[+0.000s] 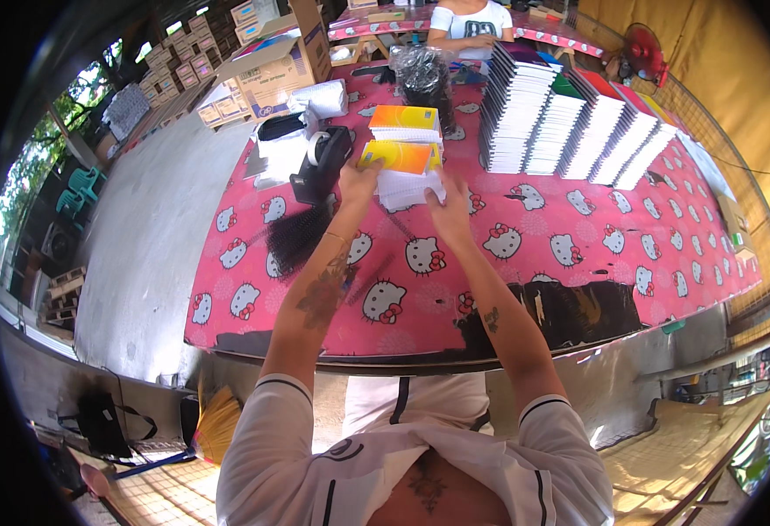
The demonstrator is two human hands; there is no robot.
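Observation:
Between my two hands is a small notebook with a yellow and orange cover (398,157) and white pages showing below it. My left hand (361,182) grips its left side, thumb on the cover. My right hand (449,209) is closed on the white pages at the lower right. Just beyond stands a short stack of similar notebooks (405,120) with orange and yellow covers. Left of my left hand sits a black tape dispenser (313,174) with a pale roll. Black spiral binding coils (290,243) lie beside my left forearm.
Tall stacks of spiral notebooks (518,114) stand at the right on the pink patterned table cover (525,223). A plastic-wrapped black bundle (423,81) is behind the short stack. An open carton (278,77) stands far left. Across the table, another person (471,24) sits.

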